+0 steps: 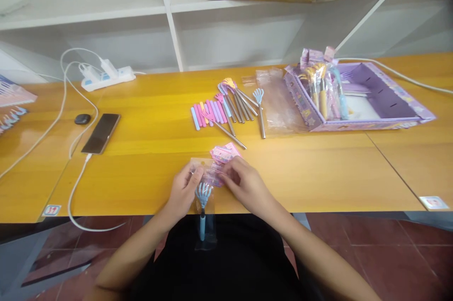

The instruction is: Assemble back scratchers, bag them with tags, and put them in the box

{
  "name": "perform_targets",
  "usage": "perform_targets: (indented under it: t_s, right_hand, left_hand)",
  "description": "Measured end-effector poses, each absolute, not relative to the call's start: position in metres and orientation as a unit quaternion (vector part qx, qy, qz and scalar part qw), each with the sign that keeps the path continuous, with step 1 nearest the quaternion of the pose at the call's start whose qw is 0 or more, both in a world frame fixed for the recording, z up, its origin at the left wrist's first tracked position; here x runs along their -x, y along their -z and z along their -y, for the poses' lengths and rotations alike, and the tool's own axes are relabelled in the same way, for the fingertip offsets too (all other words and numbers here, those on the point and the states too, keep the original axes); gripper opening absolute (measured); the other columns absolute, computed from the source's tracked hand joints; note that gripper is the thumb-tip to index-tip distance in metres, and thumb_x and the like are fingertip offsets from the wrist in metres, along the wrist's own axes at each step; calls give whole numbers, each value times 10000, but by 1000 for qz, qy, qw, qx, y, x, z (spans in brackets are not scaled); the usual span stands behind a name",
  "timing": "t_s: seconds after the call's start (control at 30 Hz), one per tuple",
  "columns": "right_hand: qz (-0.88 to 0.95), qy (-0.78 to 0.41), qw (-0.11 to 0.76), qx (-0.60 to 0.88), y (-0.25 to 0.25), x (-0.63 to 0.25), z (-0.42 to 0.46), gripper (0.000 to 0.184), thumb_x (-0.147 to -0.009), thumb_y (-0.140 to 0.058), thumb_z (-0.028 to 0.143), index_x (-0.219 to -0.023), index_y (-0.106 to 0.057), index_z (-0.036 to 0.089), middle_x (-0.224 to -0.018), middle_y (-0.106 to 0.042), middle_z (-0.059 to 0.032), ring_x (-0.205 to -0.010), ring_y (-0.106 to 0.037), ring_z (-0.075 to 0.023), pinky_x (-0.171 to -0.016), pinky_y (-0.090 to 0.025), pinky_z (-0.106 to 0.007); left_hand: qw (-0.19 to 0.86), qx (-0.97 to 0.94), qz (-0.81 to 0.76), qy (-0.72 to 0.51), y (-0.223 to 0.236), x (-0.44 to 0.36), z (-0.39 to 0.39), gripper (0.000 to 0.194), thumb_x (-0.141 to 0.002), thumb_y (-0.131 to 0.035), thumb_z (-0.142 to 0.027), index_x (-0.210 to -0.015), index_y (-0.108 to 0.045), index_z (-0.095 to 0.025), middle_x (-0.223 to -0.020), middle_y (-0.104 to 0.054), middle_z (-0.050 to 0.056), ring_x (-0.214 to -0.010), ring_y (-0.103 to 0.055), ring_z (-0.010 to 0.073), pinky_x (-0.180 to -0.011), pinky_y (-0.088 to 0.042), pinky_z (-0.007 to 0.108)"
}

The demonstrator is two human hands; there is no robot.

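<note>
My left hand (184, 187) pinches a clear plastic bag (209, 240) by its upper end. Inside the bag hangs a light-blue back scratcher (203, 197) with a hand-shaped head, its handle pointing down over the table's front edge. My right hand (247, 185) has thumb and fingers closed on a small pink-and-purple printed card (215, 179) at the top of the bag; the plastic partly blurs it. Just beyond my fingers lies a small pile of similar pink cards (225, 153) on the table.
Farther back lie loose metal-shafted scratchers (262, 117), a row of coloured handles (208, 113) and clear bags (279, 103). A purple box (371, 124) holding bagged scratchers stands right. At left are a phone (101, 134), cables, a black case (82, 119) and a power strip (109, 79).
</note>
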State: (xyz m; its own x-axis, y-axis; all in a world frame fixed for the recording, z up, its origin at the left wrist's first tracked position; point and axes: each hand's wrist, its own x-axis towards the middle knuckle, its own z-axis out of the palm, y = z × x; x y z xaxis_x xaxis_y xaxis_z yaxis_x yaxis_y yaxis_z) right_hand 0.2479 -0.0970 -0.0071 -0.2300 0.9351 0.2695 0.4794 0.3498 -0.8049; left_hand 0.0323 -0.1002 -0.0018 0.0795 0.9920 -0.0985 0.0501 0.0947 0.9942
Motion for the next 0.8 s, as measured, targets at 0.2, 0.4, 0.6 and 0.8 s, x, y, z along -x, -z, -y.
perform_targets:
  t_s: [0.2,0.4,0.6,0.8]
  right_hand:
    - [777,-3,522,353,-13,-262,108,192,-970,-724,50,-1085,-683,197,-944,-695,-55,-786,-622,-170,-676,-494,-316]
    - [876,66,389,278,-27,-253,112,123,-994,-675,13,-1059,-721,107,-935,-747,-104,-796,-626,-188,-688,-449,-350]
    - [894,59,354,270,-36,-253,116,135,-1022,-647,45,-1014,-729,152,-929,-749,-78,-793,-620,-187,-687,-454,-353]
    - [883,50,335,325,-35,-254,107,144,-1054,-615,123,-1083,-708,229,-965,-753,-77,-823,-670,-219,-686,-479,-373]
  left_hand:
    - [500,-561,-500,-430,3,-32,101,449,-1077,-578,-614,-984,-680,-187,-904,-668,26,-808,-599,171,-757,-480,276]
    - [531,-544,-460,-458,3,-32,103,407,-1119,-516,-572,-1105,-690,-204,-988,-704,44,-896,-644,197,-826,-508,292]
    - [579,-498,-417,-492,6,-35,106,475,-1120,-489,-602,-1206,-722,-198,-1117,-755,85,-1037,-703,238,-969,-550,344]
    - [590,-508,-404,-481,8,-33,107,589,-1120,-414,-652,-1388,-702,-214,-1317,-750,125,-1202,-696,294,-1074,-544,410]
